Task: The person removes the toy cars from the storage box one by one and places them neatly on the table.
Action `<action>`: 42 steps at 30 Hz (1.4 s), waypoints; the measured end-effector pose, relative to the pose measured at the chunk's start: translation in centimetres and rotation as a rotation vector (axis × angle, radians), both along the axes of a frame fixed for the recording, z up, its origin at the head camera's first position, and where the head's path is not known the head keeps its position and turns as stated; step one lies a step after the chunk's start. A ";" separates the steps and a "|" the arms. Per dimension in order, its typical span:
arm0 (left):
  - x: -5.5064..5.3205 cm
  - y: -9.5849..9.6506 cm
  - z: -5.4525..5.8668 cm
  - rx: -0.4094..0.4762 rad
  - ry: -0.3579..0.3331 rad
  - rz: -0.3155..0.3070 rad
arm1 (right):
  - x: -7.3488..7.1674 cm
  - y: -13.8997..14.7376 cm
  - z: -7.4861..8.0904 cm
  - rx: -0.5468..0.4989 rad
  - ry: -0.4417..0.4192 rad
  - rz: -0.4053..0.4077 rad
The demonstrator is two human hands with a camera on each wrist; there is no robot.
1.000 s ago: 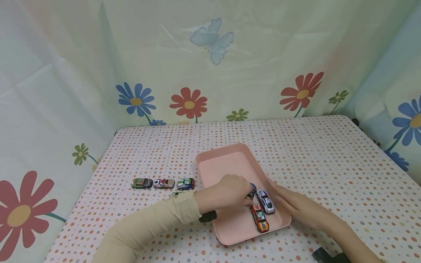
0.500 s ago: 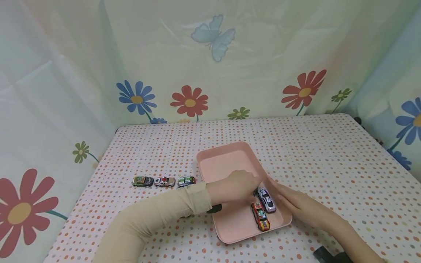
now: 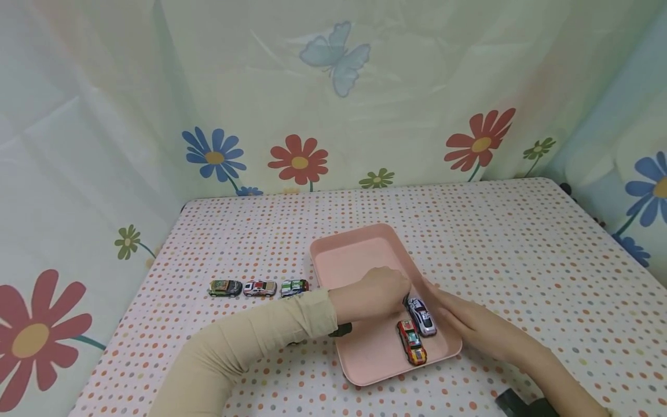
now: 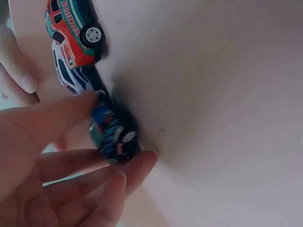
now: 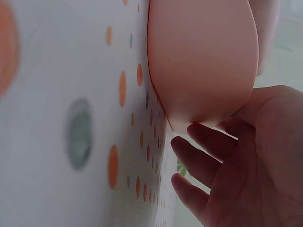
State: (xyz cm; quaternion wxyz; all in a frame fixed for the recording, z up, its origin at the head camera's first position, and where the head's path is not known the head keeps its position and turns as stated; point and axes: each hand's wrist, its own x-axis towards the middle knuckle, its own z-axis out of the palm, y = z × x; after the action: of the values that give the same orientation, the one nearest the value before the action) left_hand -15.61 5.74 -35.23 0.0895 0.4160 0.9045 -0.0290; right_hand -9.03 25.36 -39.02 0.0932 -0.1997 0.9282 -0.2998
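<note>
In the left wrist view, my left hand [image 4: 71, 165] pinches a dark blue toy car [image 4: 113, 135] between thumb and fingers, close over the tray floor. From the head view, this left hand [image 3: 383, 289] mostly hides that car. Beside it in the pink tray [image 3: 359, 362] lie a white-and-purple toy car [image 3: 422, 317] and a red-and-yellow toy car [image 3: 411, 343]. My right hand [image 3: 476, 324] rests against the tray's right side. Seen from the right wrist, the right hand [image 5: 246, 156] has loosely bent fingers, with a fingertip at the tray's outer wall.
Left of the tray, a row on the dotted tablecloth holds a green-and-black toy car [image 3: 225, 288], a white-and-red one [image 3: 260, 288] and a green-and-white one [image 3: 294, 287]. The left sleeve [image 3: 250, 330] crosses the tray's left rim. A flowered curtain [image 3: 406, 87] stands behind the table.
My left hand has shifted a little right and away from me over the tray, now covering most of the dark blue toy car. The right hand stays at the tray's side.
</note>
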 end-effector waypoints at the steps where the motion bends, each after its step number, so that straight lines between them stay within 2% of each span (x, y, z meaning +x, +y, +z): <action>1: -0.1 0.0 0.0 0.002 0.004 -0.004 | 0.0 0.0 0.0 0.000 0.004 0.002; 6: -0.5 -0.1 -0.1 0.037 0.009 -0.036 | -0.1 0.1 -0.1 0.000 0.024 0.012; 9: -0.7 -0.5 0.1 0.061 -0.016 -0.054 | -0.1 0.0 -0.1 0.002 0.019 0.015; 18: -1.4 -3.0 1.0 0.187 -0.051 -0.079 | -0.1 0.1 0.0 0.002 0.014 0.003; 22: -1.8 -4.4 1.7 0.237 -0.078 -0.103 | 0.0 0.1 0.0 0.000 0.010 0.000; 25: -2.0 -5.7 2.3 0.241 -0.082 -0.130 | 0.0 0.1 0.0 -0.003 0.006 0.000; 28: -2.1 -7.5 3.1 0.255 -0.096 -0.133 | -0.1 0.1 0.0 -0.006 0.007 0.000; 30: -2.2 -9.0 3.4 0.295 -0.105 -0.132 | -0.1 0.1 -0.1 -0.005 0.006 0.000; 35: -1.5 -13.3 3.6 0.377 -0.118 -0.058 | -0.1 0.2 -0.2 0.005 0.014 0.010; 42: 0.3 -19.2 3.2 0.401 -0.111 0.096 | -0.1 0.2 0.1 -0.012 0.001 0.003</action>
State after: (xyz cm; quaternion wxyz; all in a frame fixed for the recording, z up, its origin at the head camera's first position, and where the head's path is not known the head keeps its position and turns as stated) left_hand -15.36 -13.49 -32.03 0.0561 0.3830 0.9046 0.1787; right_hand -9.13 25.51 -38.91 0.0921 -0.2020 0.9261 -0.3051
